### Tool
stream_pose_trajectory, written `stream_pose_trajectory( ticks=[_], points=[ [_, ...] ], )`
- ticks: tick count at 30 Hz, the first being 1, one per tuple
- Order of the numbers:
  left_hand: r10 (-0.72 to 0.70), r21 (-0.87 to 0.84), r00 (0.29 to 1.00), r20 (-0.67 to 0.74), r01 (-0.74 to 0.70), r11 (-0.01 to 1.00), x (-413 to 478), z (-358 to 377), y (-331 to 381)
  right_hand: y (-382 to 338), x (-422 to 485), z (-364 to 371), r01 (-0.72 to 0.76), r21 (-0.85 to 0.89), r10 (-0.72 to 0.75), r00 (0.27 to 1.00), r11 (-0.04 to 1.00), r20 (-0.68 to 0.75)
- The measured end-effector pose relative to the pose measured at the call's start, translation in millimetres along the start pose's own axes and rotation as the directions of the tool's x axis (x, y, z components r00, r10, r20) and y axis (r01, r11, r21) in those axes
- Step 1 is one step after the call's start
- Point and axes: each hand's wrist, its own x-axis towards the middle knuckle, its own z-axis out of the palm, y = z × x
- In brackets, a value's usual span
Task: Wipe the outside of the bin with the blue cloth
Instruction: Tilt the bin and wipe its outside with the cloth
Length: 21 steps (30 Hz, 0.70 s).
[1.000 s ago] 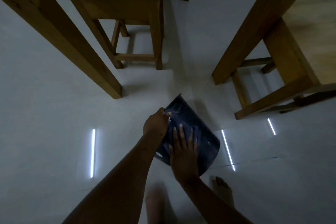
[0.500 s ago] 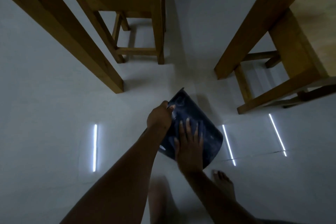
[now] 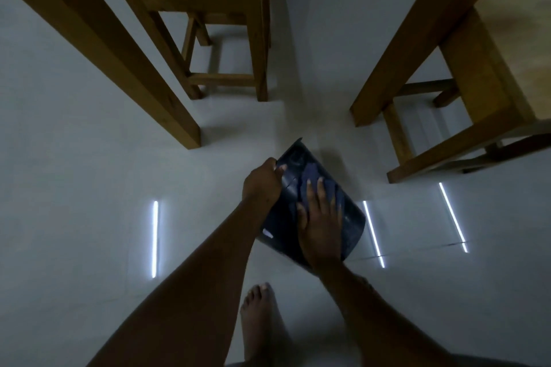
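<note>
A dark bin (image 3: 351,223) lies tilted on its side on the pale floor, its narrow end pointing away from me. My left hand (image 3: 261,183) grips that far end at its left edge. My right hand (image 3: 320,223) lies flat on the bin's upper side, fingers spread. Under those fingers a blue cloth (image 3: 313,176) is pressed against the bin; only its crumpled far part shows past the fingertips.
Thick wooden table legs (image 3: 119,62) rise at left and right (image 3: 396,62). One wooden stool (image 3: 226,39) stands beyond the bin, another stool (image 3: 465,128) at the right. My bare foot (image 3: 262,316) rests on the floor just below the bin. Bright light strips reflect off the tiles.
My right hand with the cloth has slid a little toward the bin's far end. The view has shifted, bringing my foot more into sight. My left hand keeps its grip.
</note>
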Motion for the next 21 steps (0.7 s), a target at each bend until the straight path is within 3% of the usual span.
stream_pose_trajectory(
  ticks=[3,6,8,12,15,18,20,21],
  points=[
    [0.035,-0.105,0.998,0.045,-0.030,0.994,-8,-6,-15,24,25,5,-0.136,0.003,0.136,0.991,0.991,0.006],
    [0.002,0.008,0.998,0.060,-0.002,1.000,-18,-7,-31,35,26,10,-0.163,-0.004,0.163,0.980,0.987,0.116],
    [-0.009,0.082,1.000,0.020,0.007,0.997,-15,-6,-26,23,4,9,-0.232,0.080,0.225,0.970,0.969,0.086],
    [-0.035,0.166,0.999,0.007,0.034,0.986,-5,-2,-19,-20,-51,22,-0.077,0.049,0.071,0.992,0.996,0.105],
    [-0.034,0.183,0.999,-0.007,0.035,0.982,-2,0,-21,-20,-27,20,-0.022,0.155,0.004,0.993,0.988,0.118],
    [-0.082,0.159,0.996,-0.025,0.085,0.984,0,0,-21,5,9,10,-0.230,0.308,0.153,0.955,0.923,0.256],
    [-0.109,0.156,0.994,-0.027,0.112,0.981,0,-1,-20,13,6,2,-0.327,0.241,0.274,0.935,0.914,0.226],
    [-0.113,0.161,0.993,-0.028,0.116,0.980,1,0,-19,8,-8,3,-0.302,0.165,0.277,0.948,0.939,0.160]
  ],
)
